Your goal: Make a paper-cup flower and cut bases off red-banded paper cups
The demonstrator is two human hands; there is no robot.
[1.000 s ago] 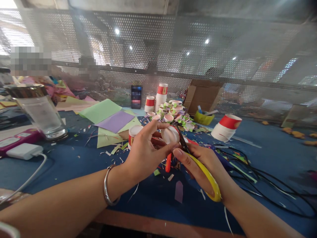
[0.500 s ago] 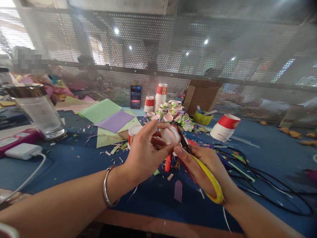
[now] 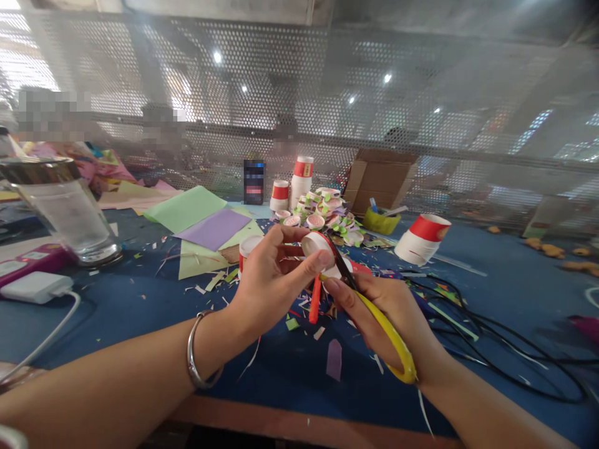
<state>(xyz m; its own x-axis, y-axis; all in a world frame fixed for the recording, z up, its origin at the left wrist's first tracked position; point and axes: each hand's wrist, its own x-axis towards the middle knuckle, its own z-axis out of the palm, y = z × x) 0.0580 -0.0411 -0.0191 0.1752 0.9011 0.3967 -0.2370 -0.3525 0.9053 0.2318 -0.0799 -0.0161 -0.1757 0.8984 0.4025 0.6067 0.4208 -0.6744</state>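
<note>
My left hand [image 3: 266, 274], a silver bangle at its wrist, pinches a cut-down paper cup [image 3: 311, 245] between thumb and fingers, its round white base facing me. My right hand [image 3: 397, 305] grips scissors [image 3: 384, 324] with a yellow handle and dark blades. The blades lie against the cup's right rim; how far they are apart is unclear. Below the cup hangs or lies an orange-red piece [image 3: 315, 302] that I cannot identify. Behind my left hand a red and white cup [image 3: 244, 251] is partly hidden. A purple paper scrap [image 3: 334, 360] lies on the blue tabletop below.
Cut cup bottoms with green paper bits form a pile [image 3: 327, 215] before stacked cups [image 3: 302, 181]. Coloured sheets [image 3: 213, 229], a water-filled jar [image 3: 82, 218] and a white charger [image 3: 37, 287] lie left. A red-banded cup [image 3: 423, 239] and black cables [image 3: 505, 337] are right. Trimmings litter the table.
The cup in my left hand has turned, so its base and red band show more plainly. My left thumb has moved up over its lower edge. The scissors stay beside its rim.
</note>
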